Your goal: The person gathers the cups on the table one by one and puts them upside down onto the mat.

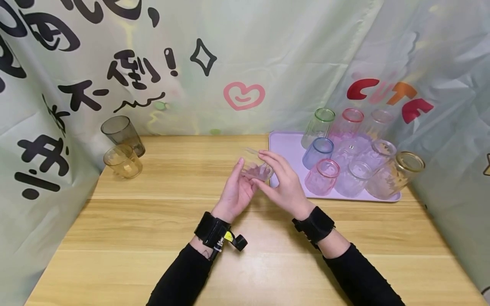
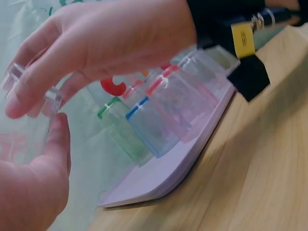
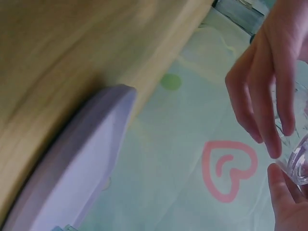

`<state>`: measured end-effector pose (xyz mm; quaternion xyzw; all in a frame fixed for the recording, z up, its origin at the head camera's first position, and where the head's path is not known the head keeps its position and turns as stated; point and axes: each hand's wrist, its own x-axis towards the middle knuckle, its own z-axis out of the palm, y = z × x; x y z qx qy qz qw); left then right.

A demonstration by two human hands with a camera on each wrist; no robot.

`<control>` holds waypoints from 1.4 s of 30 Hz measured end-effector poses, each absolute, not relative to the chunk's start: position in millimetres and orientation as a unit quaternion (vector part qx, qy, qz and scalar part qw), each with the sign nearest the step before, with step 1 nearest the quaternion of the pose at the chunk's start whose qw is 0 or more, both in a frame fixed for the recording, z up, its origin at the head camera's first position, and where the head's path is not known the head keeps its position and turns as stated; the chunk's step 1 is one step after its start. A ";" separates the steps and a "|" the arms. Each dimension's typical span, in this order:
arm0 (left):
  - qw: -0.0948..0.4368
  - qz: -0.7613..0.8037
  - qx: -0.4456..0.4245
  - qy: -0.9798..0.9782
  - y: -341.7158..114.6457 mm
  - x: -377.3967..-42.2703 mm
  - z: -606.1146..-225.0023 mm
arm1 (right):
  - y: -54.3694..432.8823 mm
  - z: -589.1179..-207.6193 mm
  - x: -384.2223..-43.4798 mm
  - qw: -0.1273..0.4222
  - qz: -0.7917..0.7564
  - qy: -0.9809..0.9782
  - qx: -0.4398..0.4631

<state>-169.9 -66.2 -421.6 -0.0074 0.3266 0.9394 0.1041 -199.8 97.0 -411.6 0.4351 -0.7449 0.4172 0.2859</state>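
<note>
Over the middle of the table, both hands hold a clear drinking glass (image 1: pixel 251 163) with a pale pinkish pattern, tilted. My left hand (image 1: pixel 236 193) cups it from the left and below, thumb up along its side. From the right, my right hand (image 1: pixel 285 182) grips it with curved fingers, thumb low near the left fingers. In the left wrist view, the right hand (image 2: pixel 72 48) reaches over the glass (image 2: pixel 24 134) from above. The right wrist view catches the thick clear edge of the glass (image 3: pixel 301 161) between the left fingers (image 3: pixel 262 96) and the right fingertips.
A lilac tray (image 1: pixel 285 146) at the right holds several glasses, among them a green-rimmed one (image 1: pixel 319 127), a blue one (image 1: pixel 318 153) and a pink one (image 1: pixel 323 176). At the back left stand a grey glass (image 1: pixel 122 134) and an amber tumbler (image 1: pixel 124 163). Printed cloth (image 1: pixel 298 51) hangs behind.
</note>
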 end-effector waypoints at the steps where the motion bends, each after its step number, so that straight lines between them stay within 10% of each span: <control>1: 0.108 0.937 0.001 0.333 -66.7 -170.2 -422.3 | 98.0 -409.7 -199.3 0.285 0.421 -0.744 0.434; 13: 0.070 0.811 0.074 0.576 -72.7 -174.0 -421.8 | 124.2 -356.9 -214.4 0.323 0.421 -0.771 0.351; 24: -0.115 0.330 0.191 0.917 -54.2 -177.3 -416.6 | 147.1 -295.7 -251.7 0.172 0.296 -0.891 0.298; 42: -0.044 0.114 0.282 0.952 -16.2 -179.8 -428.8 | 133.2 -283.9 -338.8 -0.033 0.152 -0.956 0.247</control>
